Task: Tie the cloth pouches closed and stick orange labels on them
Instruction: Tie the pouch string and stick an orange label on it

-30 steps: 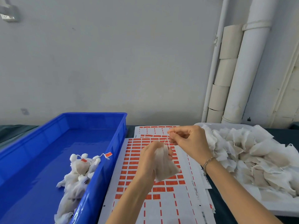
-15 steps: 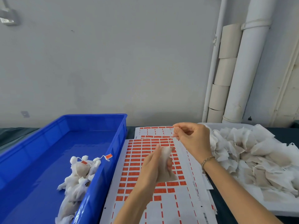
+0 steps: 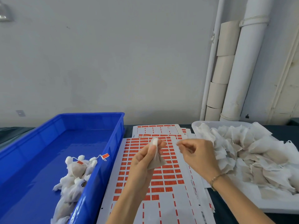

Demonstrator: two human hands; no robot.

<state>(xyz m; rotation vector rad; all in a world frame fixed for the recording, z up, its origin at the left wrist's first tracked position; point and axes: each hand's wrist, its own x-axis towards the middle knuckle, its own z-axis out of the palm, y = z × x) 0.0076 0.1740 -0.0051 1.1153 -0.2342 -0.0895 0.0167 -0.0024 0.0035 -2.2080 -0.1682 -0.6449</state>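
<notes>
My left hand (image 3: 142, 160) grips a small white cloth pouch (image 3: 156, 160) by its gathered neck, above the sheet of orange labels (image 3: 163, 177). To its right my right hand (image 3: 197, 156) pinches the pouch's thin white drawstring (image 3: 169, 141), which runs taut between the two hands. Several tied pouches (image 3: 72, 177), some with orange labels on their strings, lie in the blue bin (image 3: 97, 180) at the left. A heap of untied pouches (image 3: 252, 157) fills the white tray (image 3: 242, 206) at the right.
More label sheets (image 3: 155, 129) lie stacked behind the front one on the dark table (image 3: 226, 217). White pipes (image 3: 239, 78) and cardboard tubes (image 3: 220, 88) stand against the grey wall at the back right.
My right hand has pulled the string out to the right and slightly down, away from the pouch. My left hand has shifted its hold up to the pouch's neck.
</notes>
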